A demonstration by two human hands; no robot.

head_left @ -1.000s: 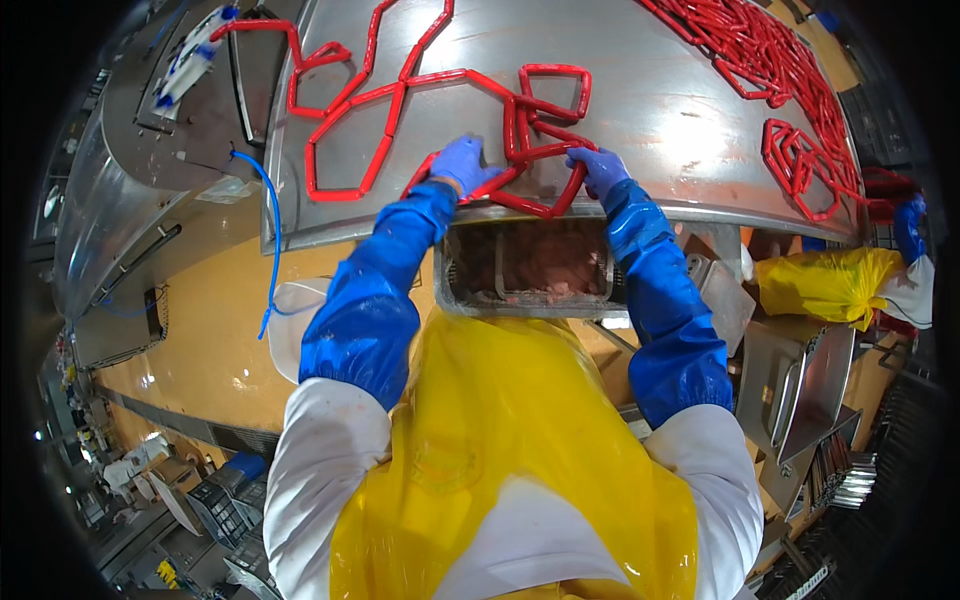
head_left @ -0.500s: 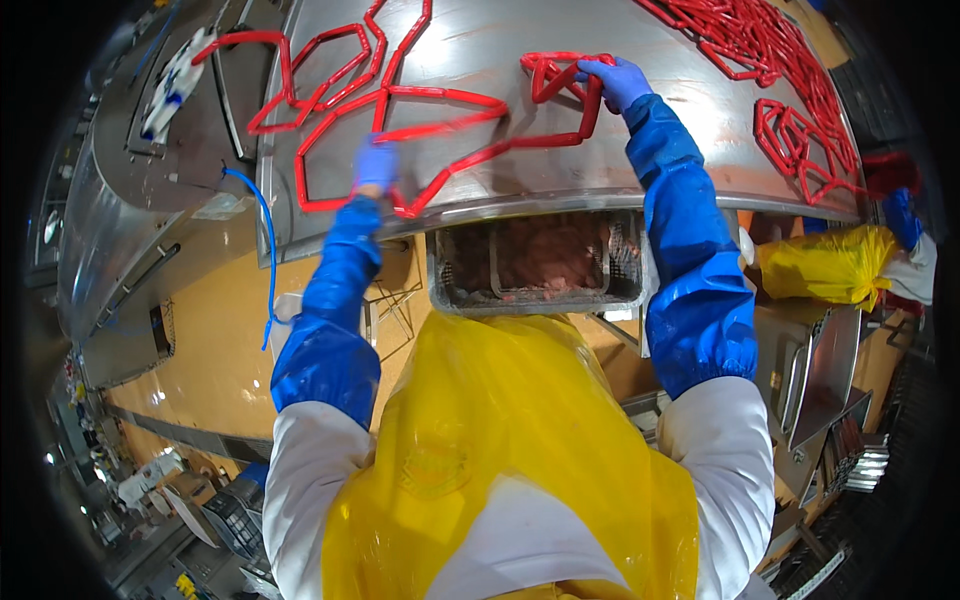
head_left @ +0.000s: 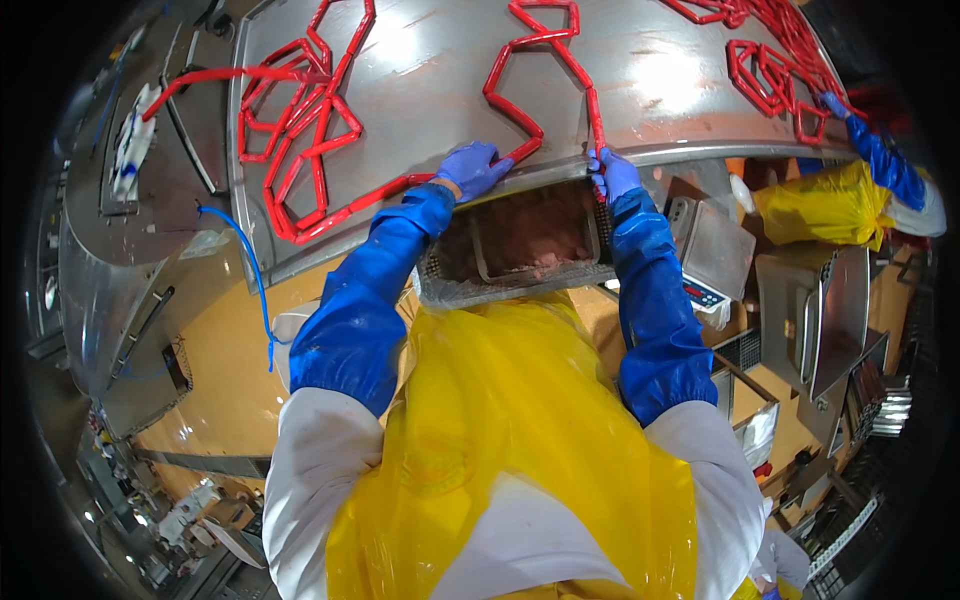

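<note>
A chain of red sausage links (head_left: 487, 85) runs across the metal table, and both my hands are on it at the near edge. My left hand (head_left: 473, 170), in a purple glove, is closed over a stretch of the chain. In my right hand (head_left: 613, 175), gloved alike, a link hanging down from the chain is pinched, its lower tip poking out over the crate. Just below my hands stands a grey plastic crate (head_left: 515, 287) with reddish, meat-like scraps inside. Further left, more links lie in overlapping loops, joined to a red strand (head_left: 230, 74) coming from the machine.
The steel table (head_left: 420, 110) has a raised near rim. At far right a co-worker in a yellow apron (head_left: 820, 205) touches a heap of sausages (head_left: 790, 45). A scale (head_left: 705, 293) stands right of my forearm; a blue hose (head_left: 250, 255) hangs at left.
My right hand came down toward the near edge with the chain. My left hand moved right along it. More links have gathered at left, and a co-worker's arm now reaches in at right.
</note>
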